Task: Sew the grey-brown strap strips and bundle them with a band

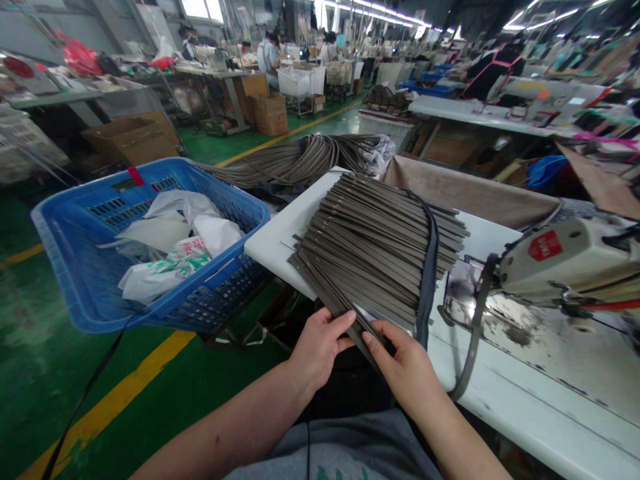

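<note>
Both hands grip a few narrow grey-brown strips at the near edge of the table, the strips slanting from the pile down toward my lap. My left hand pinches them between thumb and fingers. Just to its right, my right hand is closed around the same strips nearer their lower end. Beyond the hands, a broad pile of like strips lies side by side on the white sewing table. A dark fabric band runs across the pile's right part.
On the right stands a sewing machine, with a loose strip hanging by its head. To the left, a blue plastic basket holds white plastic bags. Long bundled strips lie behind the table. Other people work farther back.
</note>
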`<state>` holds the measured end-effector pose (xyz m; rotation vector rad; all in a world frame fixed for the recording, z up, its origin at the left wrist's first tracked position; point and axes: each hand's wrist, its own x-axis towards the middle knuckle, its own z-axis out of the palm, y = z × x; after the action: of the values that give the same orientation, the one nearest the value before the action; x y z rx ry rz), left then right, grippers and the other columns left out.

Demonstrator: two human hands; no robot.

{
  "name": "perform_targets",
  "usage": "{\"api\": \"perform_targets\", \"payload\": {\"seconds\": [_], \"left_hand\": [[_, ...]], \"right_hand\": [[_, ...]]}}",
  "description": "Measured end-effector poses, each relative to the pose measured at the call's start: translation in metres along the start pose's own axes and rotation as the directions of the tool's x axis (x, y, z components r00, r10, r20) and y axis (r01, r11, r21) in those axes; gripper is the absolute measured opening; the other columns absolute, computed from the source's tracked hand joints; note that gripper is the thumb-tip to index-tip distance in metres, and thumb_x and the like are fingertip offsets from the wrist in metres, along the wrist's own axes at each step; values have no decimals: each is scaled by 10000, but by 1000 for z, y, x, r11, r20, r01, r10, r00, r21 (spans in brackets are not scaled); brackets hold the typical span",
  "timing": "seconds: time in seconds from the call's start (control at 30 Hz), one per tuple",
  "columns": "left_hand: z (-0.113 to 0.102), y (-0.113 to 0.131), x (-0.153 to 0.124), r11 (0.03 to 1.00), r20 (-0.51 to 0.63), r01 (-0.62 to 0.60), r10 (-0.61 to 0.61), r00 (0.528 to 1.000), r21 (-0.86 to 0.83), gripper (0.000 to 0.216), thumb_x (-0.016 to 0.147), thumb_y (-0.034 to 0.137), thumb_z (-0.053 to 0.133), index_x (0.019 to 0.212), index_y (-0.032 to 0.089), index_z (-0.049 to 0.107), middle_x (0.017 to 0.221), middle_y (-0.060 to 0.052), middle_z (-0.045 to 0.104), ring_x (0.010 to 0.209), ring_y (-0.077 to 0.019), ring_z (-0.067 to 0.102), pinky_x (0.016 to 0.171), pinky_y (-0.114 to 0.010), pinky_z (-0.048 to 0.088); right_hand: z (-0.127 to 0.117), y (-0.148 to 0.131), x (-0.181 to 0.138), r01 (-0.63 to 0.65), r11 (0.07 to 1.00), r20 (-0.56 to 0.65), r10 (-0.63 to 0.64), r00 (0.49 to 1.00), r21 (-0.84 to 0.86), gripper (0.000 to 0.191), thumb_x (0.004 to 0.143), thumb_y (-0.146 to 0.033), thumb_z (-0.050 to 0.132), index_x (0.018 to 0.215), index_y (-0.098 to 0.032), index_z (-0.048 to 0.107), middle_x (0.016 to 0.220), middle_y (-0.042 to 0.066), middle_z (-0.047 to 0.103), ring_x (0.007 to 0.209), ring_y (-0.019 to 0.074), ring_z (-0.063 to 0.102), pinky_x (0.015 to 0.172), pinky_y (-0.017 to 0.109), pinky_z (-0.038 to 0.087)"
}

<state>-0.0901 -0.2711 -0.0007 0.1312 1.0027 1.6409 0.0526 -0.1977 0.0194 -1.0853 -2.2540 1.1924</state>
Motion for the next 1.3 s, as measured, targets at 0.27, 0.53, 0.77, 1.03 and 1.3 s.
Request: {"api": "perform_targets", "payload": {"seconds": [0.27, 0.53, 0.77, 1.03, 1.3], "left_hand": [[1, 0, -2, 1000, -21, 18, -18, 1000, -4, 373, 722, 318, 893, 980, 96, 739, 1018, -111, 742, 926, -206, 687, 844, -359, 592], [4, 3, -4, 997, -27, 59, -60, 998, -55, 349, 742, 320, 882, 962, 109, 713, 931, -78, 718, 873, -175, 672, 761, -304, 592], [2, 2, -2, 977, -139, 127, -151, 979, -169, 127, 804, 169, 741, 896, 106, 680, 758, -45, 663, 733, -161, 670, 724, -304, 581], [3, 0, -2, 946, -102, 113, -150, 983, -304, 118, 836, 127, 722, 782, 114, 618, 552, 68, 445, 492, -50, 416, 624, -224, 503], [3, -3, -1, 942, -185, 145, -207, 961, -302, 209, 968, 187, 610, 786, 90, 641, 590, 19, 523, 544, -81, 526, 664, -269, 561]], "right_hand": [[0, 0, -3, 28, 999, -4, -28, 1000, -24, 237, 977, -397, 544, 964, -234, 716, 879, 47, 756, 844, 240, 709, 790, 354, 543], [6, 0, -11, 164, 967, -11, -169, 985, -195, 203, 1006, -290, 505, 1095, -210, 669, 1005, 91, 743, 937, 266, 720, 818, 392, 567], [-7, 0, -2, 264, 875, -111, -334, 936, -406, 245, 1045, -335, 494, 1094, -179, 676, 1018, 113, 704, 953, 279, 664, 870, 435, 556], [-6, 13, 4, 198, 594, -76, -404, 911, -780, 587, 960, -340, 654, 1444, -58, 480, 1142, 184, 652, 998, 347, 584, 867, 490, 520], [0, 15, 4, 272, 636, -33, -425, 904, -722, 315, 948, -236, 656, 1226, -105, 584, 1113, 165, 629, 1016, 330, 570, 929, 486, 530]]}}
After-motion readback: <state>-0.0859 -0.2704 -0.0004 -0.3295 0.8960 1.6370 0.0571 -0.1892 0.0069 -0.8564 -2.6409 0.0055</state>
